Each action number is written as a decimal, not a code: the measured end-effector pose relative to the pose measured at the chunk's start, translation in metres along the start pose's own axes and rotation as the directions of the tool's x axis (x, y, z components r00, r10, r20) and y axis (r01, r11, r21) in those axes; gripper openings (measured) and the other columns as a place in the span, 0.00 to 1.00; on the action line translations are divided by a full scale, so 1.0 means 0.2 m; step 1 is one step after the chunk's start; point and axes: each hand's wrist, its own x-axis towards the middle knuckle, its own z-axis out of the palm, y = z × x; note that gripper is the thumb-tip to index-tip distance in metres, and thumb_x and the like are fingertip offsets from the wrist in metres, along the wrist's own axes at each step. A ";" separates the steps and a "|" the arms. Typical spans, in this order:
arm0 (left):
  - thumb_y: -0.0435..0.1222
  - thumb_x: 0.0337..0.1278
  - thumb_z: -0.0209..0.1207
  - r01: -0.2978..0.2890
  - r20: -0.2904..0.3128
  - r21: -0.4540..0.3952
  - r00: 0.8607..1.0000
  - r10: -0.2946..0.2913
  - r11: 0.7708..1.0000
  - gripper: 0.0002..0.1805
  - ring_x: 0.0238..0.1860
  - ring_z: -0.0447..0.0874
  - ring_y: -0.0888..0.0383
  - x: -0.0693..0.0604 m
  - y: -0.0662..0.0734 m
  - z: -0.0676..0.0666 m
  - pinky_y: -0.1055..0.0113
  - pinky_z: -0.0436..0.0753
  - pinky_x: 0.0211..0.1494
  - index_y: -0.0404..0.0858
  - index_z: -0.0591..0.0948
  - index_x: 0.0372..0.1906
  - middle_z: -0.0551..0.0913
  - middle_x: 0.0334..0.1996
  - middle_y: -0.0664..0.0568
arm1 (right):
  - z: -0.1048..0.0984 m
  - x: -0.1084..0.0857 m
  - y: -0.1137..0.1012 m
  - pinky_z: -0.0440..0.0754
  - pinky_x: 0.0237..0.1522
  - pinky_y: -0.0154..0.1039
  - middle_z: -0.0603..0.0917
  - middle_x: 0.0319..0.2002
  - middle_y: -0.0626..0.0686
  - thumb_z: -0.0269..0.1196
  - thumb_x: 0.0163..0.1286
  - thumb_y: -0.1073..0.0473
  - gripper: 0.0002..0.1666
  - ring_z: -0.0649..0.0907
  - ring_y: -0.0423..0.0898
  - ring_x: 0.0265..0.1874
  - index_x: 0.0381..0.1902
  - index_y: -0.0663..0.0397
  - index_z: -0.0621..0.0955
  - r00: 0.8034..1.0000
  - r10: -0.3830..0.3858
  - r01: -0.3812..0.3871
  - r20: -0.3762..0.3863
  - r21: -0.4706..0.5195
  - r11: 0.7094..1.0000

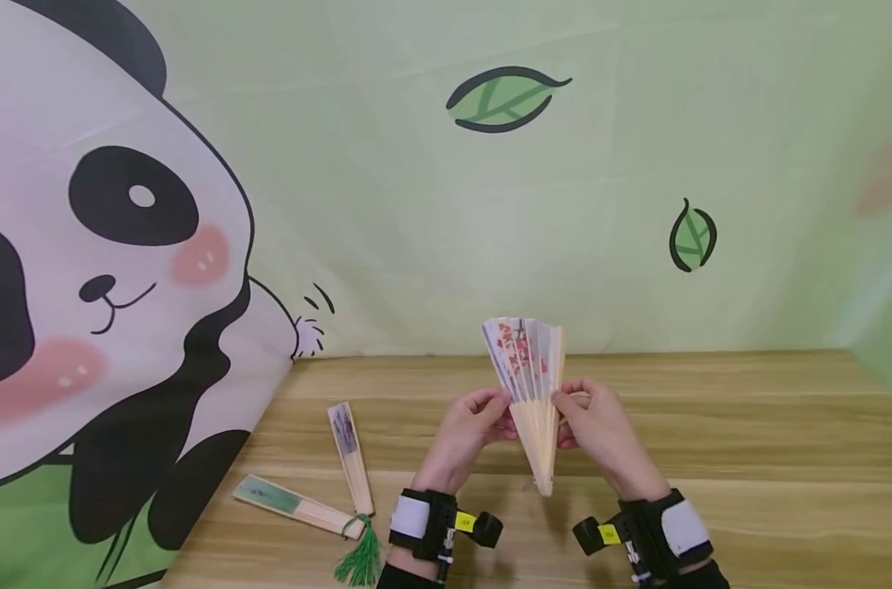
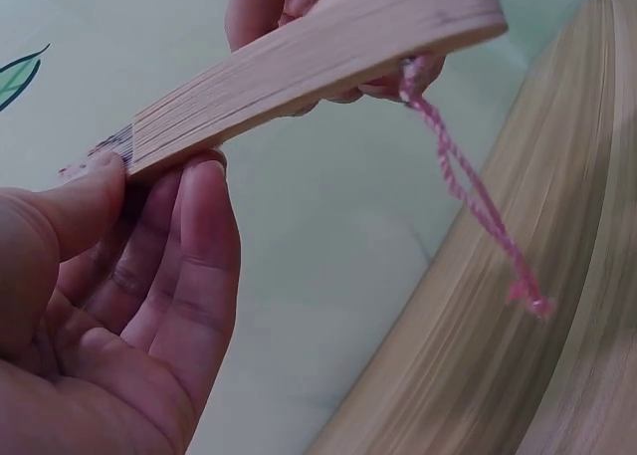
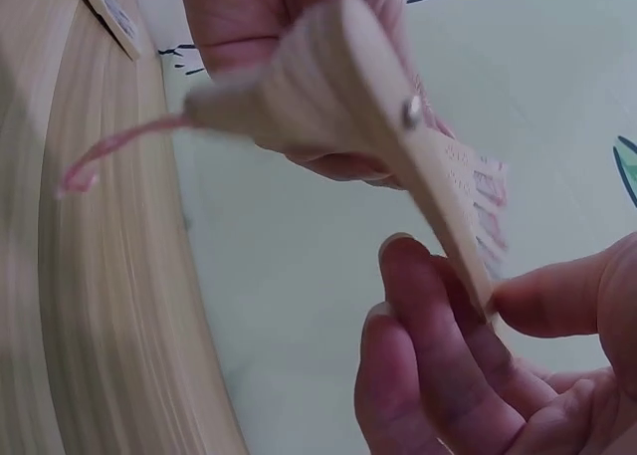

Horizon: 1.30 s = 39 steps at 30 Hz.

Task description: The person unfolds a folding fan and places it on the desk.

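Note:
A partly spread folding fan point(image 1: 538, 429) with red blossoms on its pale leaf is held upright above the table, its narrow end down. My left hand point(image 1: 466, 433) pinches its left edge between thumb and fingers. On the other edge, my right hand point(image 1: 601, 429) pinches the outer rib, which the right wrist view shows between thumb and fingertips. From the fan's narrow end dangles a twisted pink cord point(image 2: 476, 201). The leaf is mostly hidden in both wrist views.
Left of my hands lie two folded fans on the wooden table point(image 1: 770, 466): one with a dark-patterned leaf point(image 1: 352, 458), one with a green leaf point(image 1: 269, 495). A green tassel point(image 1: 359, 556) lies by their ends. Behind stands a panda-printed backdrop point(image 1: 387, 204).

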 end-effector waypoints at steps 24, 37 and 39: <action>0.38 0.71 0.54 -0.025 0.006 -0.007 1.000 0.025 1.000 0.17 0.35 0.84 0.55 0.00 0.03 -0.03 0.62 0.84 0.44 0.28 0.79 0.53 0.84 0.36 0.45 | -0.04 0.00 -0.01 0.70 0.17 0.33 0.70 0.21 0.51 0.51 0.77 0.58 0.12 0.71 0.44 0.15 0.47 0.64 0.68 0.996 -0.030 0.029 -0.087 -0.005 1.000; 0.37 0.73 0.52 -0.030 -0.004 -0.054 1.000 0.030 0.998 0.16 0.38 0.84 0.54 0.00 0.03 -0.04 0.60 0.84 0.46 0.27 0.78 0.53 0.83 0.39 0.44 | -0.05 -0.02 -0.03 0.71 0.18 0.33 0.67 0.17 0.47 0.48 0.79 0.58 0.13 0.71 0.41 0.13 0.51 0.64 0.64 0.998 -0.027 0.033 -0.056 0.111 0.993; 0.37 0.73 0.51 -0.033 -0.008 -0.060 0.999 0.033 0.998 0.16 0.39 0.83 0.54 0.00 0.03 -0.04 0.59 0.84 0.47 0.27 0.78 0.53 0.83 0.39 0.44 | -0.06 -0.02 -0.03 0.71 0.18 0.33 0.67 0.18 0.47 0.47 0.79 0.58 0.13 0.71 0.42 0.14 0.51 0.64 0.64 0.998 -0.022 0.029 -0.060 0.117 0.993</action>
